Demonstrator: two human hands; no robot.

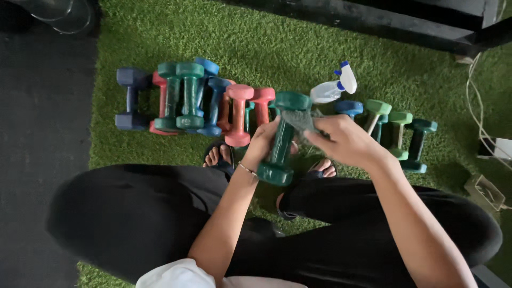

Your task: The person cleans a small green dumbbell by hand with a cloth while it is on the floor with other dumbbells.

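Note:
I squat over green artificial turf (277, 48). My left hand (262, 145) grips the handle of a dark green dumbbell (282, 137), held tilted above my feet. My right hand (344, 140) presses a grey cloth (301, 120) against the dumbbell's upper end. A white spray bottle (333, 88) with a blue nozzle lies on the turf just behind the dumbbell. A thin bracelet circles my left wrist.
A row of dumbbells lies on the turf: a navy one (130, 98), green ones (181, 96), blue ones (210, 96) and pink ones (240, 114) to the left, smaller green ones (400, 133) to the right. Dark floor matting (42, 133) runs along the left. White cables (480, 122) lie at right.

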